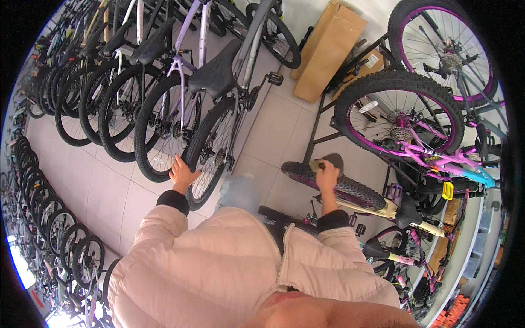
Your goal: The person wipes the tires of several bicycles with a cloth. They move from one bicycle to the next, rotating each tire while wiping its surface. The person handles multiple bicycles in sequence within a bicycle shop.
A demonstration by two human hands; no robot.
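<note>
My left hand (184, 175) is at the rear tyre (198, 158) of a grey bicycle, its fingers apart; whether it touches the rubber I cannot tell. Above that wheel is a black saddle (214, 70). On the right, my right hand (328, 176) is closed on a dark grey, rounded, cloth-like thing (334, 160), whose exact kind I cannot make out. It is just over a knobby tyre (358, 195) with a purple rim, on a bicycle with a cream frame (383, 209).
Parked bicycles fill the left, among them one with a lilac frame (180, 71). A purple-rimmed wheel (399, 117) on a pink and blue bicycle stands right, by a black metal rack (316, 128). Cardboard boxes (328, 46) lean at the far wall. Pale tiles (276, 128) cover the floor.
</note>
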